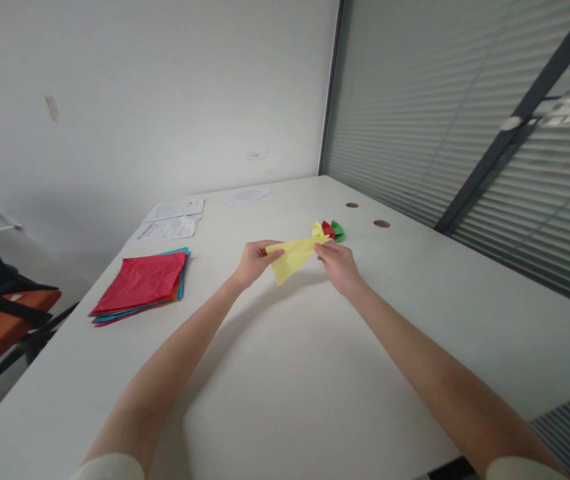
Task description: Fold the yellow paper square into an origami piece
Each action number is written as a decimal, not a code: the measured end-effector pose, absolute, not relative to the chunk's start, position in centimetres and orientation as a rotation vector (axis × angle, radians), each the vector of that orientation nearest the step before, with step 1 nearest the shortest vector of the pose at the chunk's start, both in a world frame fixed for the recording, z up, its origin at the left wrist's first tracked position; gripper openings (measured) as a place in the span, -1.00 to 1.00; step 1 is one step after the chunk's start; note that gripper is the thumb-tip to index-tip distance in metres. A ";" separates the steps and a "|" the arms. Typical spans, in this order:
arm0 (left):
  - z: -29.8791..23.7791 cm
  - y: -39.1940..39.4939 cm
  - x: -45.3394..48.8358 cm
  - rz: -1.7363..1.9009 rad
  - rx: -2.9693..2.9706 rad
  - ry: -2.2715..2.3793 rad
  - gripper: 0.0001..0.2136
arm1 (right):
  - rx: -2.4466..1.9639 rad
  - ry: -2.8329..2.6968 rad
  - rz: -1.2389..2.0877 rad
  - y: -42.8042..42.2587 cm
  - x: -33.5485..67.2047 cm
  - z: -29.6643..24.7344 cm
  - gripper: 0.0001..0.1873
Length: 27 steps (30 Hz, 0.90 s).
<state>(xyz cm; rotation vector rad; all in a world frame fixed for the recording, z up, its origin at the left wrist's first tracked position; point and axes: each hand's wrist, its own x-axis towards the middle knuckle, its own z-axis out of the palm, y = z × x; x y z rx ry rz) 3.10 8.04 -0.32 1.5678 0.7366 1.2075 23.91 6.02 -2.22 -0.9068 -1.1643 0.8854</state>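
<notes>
Left hand (255,261) pinches one end of yellow tissue paper (289,260) between thumb and fingers; right hand (339,263) pinches other end. Paper held taut above white desk (265,393). Just beyond right hand: small folded yellow, red, green pieces (328,230). Farther left: stack of coloured sheets (147,280), red on top. Behind stack: printed pages (169,229).

Pale sleeves (109,468) (plain, faintly greenish white) end above bare forearms (189,343).
</notes>
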 end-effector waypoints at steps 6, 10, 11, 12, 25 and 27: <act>0.1 7.5 3.3 1.168 1.474 0.760 -0.60 | -0.837 -1.097 0.884 6.2 23.6 -1.8 -0.67; 0.2 7.5 3.4 1.160 1.401 0.785 -0.57 | -0.834 -1.031 0.940 6.5 23.2 -1.0 -0.59; 0.2 7.6 3.3 1.163 1.387 0.789 -0.57 | -0.848 -1.038 0.963 6.7 23.2 -0.8 -0.61; 0.1 7.7 3.3 1.167 1.372 0.790 -0.57 | -0.864 -1.048 0.979 6.9 23.2 -0.5 -0.63; -0.2 8.2 3.3 1.213 1.227 0.805 -0.55 | -0.787 -0.938 0.904 9.4 21.6 0.4 -0.65; -0.3 8.2 3.3 1.199 1.247 0.832 -0.56 | -0.814 -0.960 0.887 9.4 21.5 0.3 -0.66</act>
